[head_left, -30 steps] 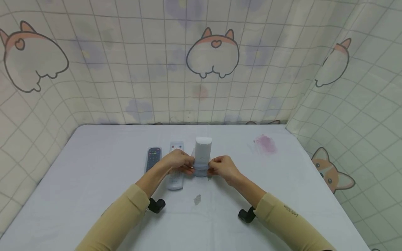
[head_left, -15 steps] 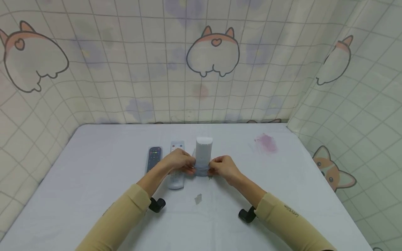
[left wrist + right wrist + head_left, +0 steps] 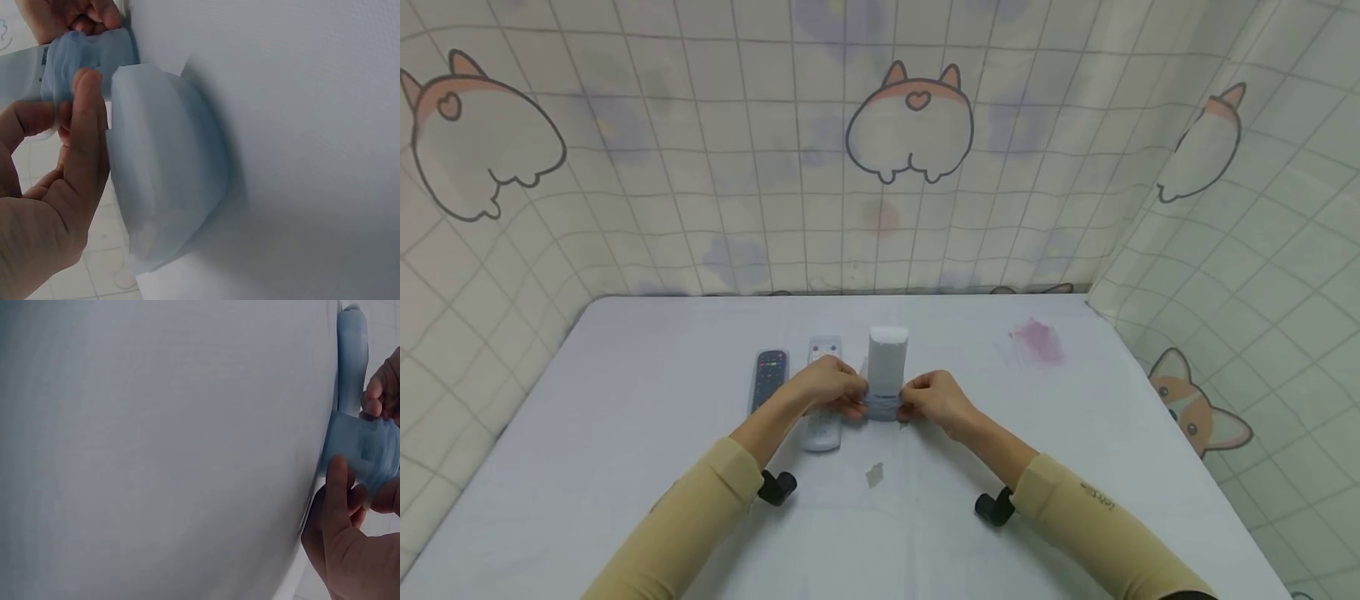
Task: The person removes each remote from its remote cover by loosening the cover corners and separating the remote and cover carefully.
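Note:
A white remote control (image 3: 887, 362) stands upright on the table, its lower end inside a bluish translucent sleeve (image 3: 882, 407). The sleeve is bunched into folds around it, as the left wrist view shows. On one side my left hand (image 3: 831, 385) pinches the folded sleeve between thumb and fingers. My right hand (image 3: 938, 402) pinches it from the other side, with fingertips low by the tabletop. Under my left hand lies a light remote in a translucent cover (image 3: 822, 433), partly hidden by that hand; its covered end (image 3: 165, 169) looms large in the left wrist view.
Left of the light remote lies a dark remote (image 3: 769, 375) in a clear cover, partly behind my left forearm. The white table (image 3: 625, 433) has a pink stain (image 3: 1039, 342) and a grey patch (image 3: 874, 475). Patterned curtains (image 3: 760, 208) enclose its back and sides.
The sleeve's upper edge sits slightly lower on the upright remote, and its folds look more bunched. Both hands keep their pinch in nearly the same place.

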`<state>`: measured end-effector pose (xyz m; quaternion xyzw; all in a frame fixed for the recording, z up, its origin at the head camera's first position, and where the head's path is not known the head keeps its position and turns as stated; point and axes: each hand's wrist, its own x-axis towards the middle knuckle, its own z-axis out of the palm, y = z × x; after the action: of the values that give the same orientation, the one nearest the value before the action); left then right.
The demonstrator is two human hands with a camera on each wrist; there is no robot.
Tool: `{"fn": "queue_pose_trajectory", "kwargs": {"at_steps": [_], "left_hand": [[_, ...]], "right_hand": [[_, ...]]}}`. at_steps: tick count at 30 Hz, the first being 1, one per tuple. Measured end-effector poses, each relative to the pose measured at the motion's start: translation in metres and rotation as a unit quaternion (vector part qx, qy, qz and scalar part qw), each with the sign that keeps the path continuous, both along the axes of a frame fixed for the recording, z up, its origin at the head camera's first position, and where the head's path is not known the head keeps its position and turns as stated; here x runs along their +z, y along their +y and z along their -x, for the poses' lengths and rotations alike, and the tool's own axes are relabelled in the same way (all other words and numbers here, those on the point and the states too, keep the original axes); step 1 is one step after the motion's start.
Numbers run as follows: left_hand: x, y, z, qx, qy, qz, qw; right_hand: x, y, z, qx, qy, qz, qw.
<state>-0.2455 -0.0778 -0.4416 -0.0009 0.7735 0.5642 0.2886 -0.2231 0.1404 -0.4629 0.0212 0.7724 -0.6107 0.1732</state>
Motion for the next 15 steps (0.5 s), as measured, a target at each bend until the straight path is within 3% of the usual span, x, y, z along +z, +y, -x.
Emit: {"fn": "queue_pose_trajectory", "kwargs": {"at_steps": [15], "left_hand": [[-0.0010, -0.0015, -0.0001, -0.017, 0.039, 0.065, 0.9970]], "right_hand": [[-0.0026, 0.0022, 0.0055, 0.020, -0.005, -0.032, 0.999]]}}
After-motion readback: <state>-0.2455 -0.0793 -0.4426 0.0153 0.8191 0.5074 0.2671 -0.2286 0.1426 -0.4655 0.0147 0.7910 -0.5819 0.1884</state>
